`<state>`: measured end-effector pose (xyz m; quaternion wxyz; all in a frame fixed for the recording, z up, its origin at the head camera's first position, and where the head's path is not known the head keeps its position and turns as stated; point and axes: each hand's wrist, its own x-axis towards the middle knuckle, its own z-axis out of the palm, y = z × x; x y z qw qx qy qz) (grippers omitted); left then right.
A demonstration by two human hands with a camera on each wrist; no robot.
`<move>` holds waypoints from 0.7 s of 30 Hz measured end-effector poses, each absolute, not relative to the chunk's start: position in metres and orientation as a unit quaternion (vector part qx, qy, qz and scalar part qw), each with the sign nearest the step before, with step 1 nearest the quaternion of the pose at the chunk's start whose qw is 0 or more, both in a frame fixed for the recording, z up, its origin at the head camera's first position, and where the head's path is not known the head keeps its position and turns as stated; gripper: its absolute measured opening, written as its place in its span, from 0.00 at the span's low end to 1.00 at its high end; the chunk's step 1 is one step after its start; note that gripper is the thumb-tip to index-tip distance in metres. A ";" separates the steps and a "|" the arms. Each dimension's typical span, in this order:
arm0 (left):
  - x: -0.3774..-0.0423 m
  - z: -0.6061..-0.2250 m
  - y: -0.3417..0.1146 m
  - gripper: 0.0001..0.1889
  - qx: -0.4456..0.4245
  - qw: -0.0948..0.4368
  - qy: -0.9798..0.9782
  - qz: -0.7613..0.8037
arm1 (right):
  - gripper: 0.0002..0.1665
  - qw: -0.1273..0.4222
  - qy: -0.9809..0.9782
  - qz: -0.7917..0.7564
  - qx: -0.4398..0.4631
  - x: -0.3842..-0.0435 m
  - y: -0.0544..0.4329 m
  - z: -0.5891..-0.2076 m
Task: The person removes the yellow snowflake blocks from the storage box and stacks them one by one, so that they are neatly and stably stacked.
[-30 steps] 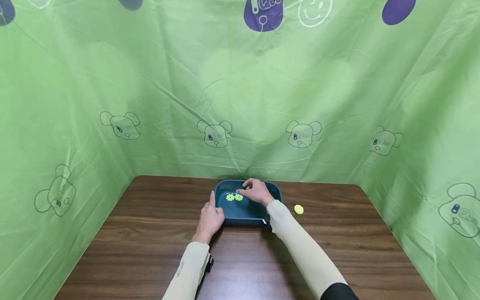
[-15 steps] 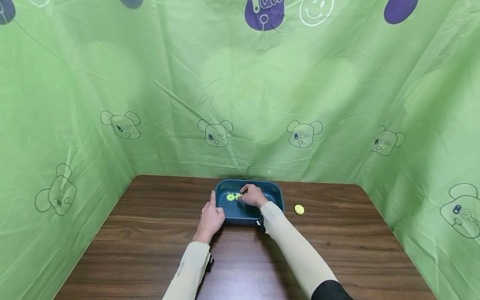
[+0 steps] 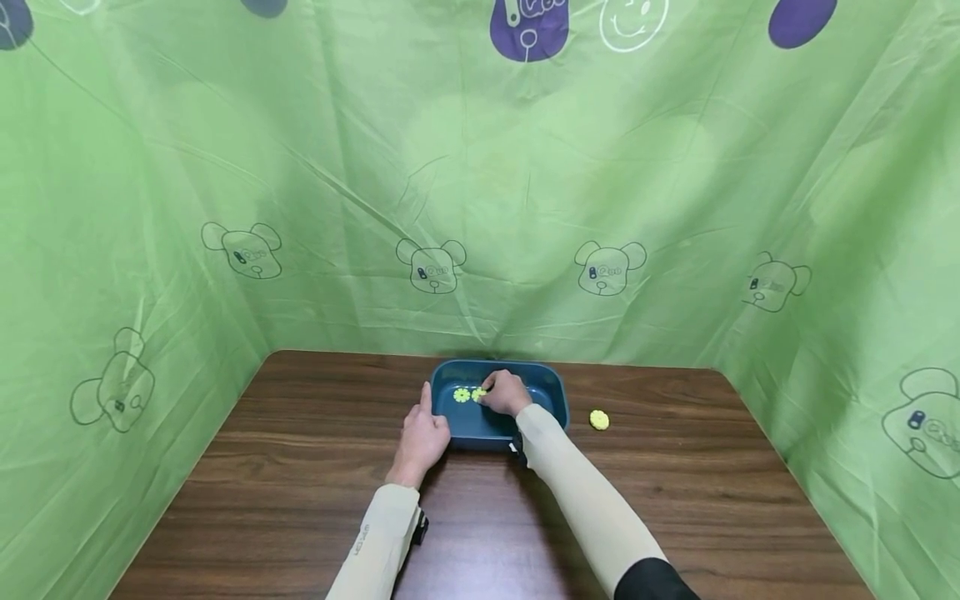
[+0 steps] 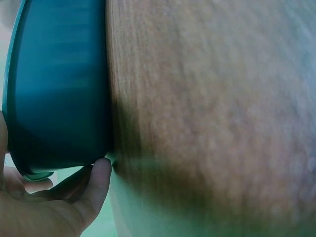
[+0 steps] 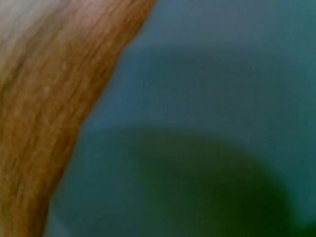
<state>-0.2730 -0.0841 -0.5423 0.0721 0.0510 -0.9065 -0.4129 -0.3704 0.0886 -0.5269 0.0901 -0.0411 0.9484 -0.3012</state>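
Observation:
A dark blue, rounded rectangular tray [image 3: 480, 425] stands at the back of the wooden table. My left hand [image 3: 422, 435] holds it at the near-left corner, index finger pointing along the left side; in the left wrist view the thumb [image 4: 101, 173] is at the lower edge of the tray's wall [image 4: 59, 98]. Over the tray, my right hand [image 3: 506, 393] pinches the edge of a yellow-green flower-shaped disc [image 3: 477, 394], partly hidden by the fingers. Just left of it lies a matching disc [image 3: 461, 395]. The right wrist view shows only the blurred tray [image 5: 197, 89] and table.
One more yellow, scalloped disc [image 3: 598, 420] lies on the table [image 3: 675, 467] right of the tray. A green printed cloth [image 3: 517, 317] hangs behind the table and along both sides, close to the tray's back rim.
My right hand has moved slightly left and down inside the tray, its parted thumb and index finger closing on the right disc. The left hand and tray have stayed put.

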 end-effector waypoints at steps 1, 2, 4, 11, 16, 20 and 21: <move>-0.273 -0.542 -0.084 0.39 0.050 0.073 -0.906 -0.413 | 0.10 0.091 0.949 -0.300 -0.040 -0.371 0.088 -0.527; -0.273 -0.542 -0.084 0.39 0.049 0.074 -0.907 -0.412 | 0.09 0.092 0.949 -0.298 -0.039 -0.370 0.088 -0.527; -0.273 -0.543 -0.084 0.39 0.047 0.076 -0.908 -0.410 | 0.07 0.094 0.950 -0.296 -0.040 -0.370 0.089 -0.528; -0.273 -0.544 -0.084 0.39 0.054 0.080 -0.909 -0.406 | 0.11 0.093 0.947 -0.302 -0.047 -0.366 0.091 -0.524; -0.273 -0.542 -0.083 0.39 0.054 0.079 -0.909 -0.405 | 0.12 0.089 0.943 -0.317 -0.041 -0.362 0.094 -0.519; -0.271 -0.542 -0.083 0.39 0.054 0.079 -0.910 -0.403 | 0.14 0.083 0.943 -0.318 -0.047 -0.359 0.097 -0.518; -0.271 -0.542 -0.082 0.39 0.053 0.080 -0.910 -0.404 | 0.14 0.081 0.943 -0.319 -0.049 -0.359 0.098 -0.518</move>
